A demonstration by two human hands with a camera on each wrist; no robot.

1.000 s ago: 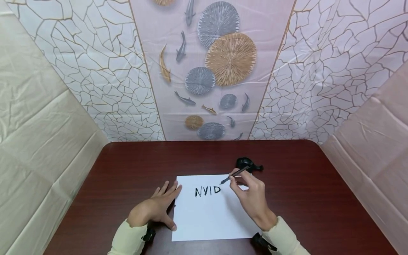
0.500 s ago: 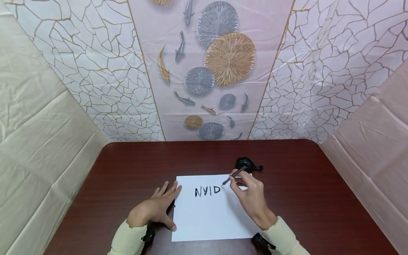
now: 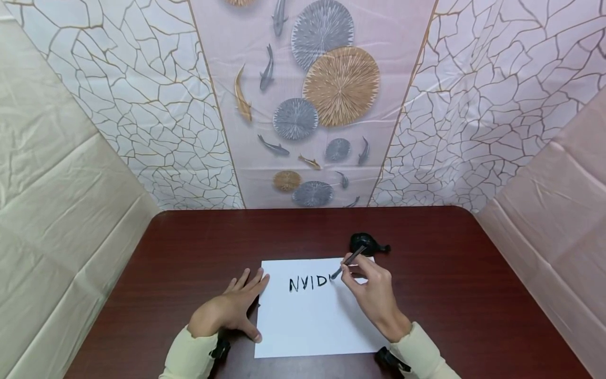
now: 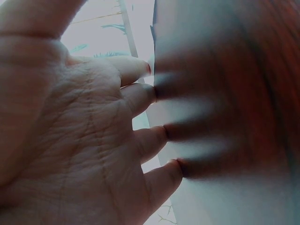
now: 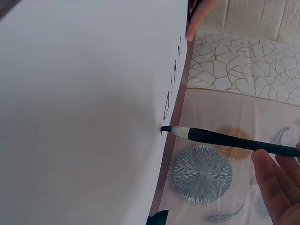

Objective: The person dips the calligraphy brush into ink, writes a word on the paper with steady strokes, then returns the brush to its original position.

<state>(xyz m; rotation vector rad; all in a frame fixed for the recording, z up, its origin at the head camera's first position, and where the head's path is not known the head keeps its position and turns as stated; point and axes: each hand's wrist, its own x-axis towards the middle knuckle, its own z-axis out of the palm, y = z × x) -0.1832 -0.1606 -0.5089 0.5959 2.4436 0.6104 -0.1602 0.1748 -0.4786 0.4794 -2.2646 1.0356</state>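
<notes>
A white sheet of paper (image 3: 293,326) lies on the dark reddish-brown table, with black hand-drawn letters (image 3: 307,283) reading NVID and a short stroke after the D. My right hand (image 3: 376,295) pinches a writing brush (image 5: 225,139) by its dark handle. In the right wrist view the brush's pale bristles end in an ink-black tip that meets the paper at the fresh stroke. My left hand (image 3: 232,308) is spread flat at the paper's left edge, fingertips and thumb at the margin. The left wrist view shows its palm (image 4: 79,136) and fingertips touching the surface.
A small black glossy pot with a spout-like end (image 3: 366,243) stands just beyond the paper's top right corner. The table (image 3: 199,237) reaches back to a patterned curtain (image 3: 402,131), and beige cloth (image 3: 61,184) hangs on both sides.
The brush tip has come down and slightly right from above the D onto the paper, and a short black stroke now shows after the D. The left hand has stayed in place.
</notes>
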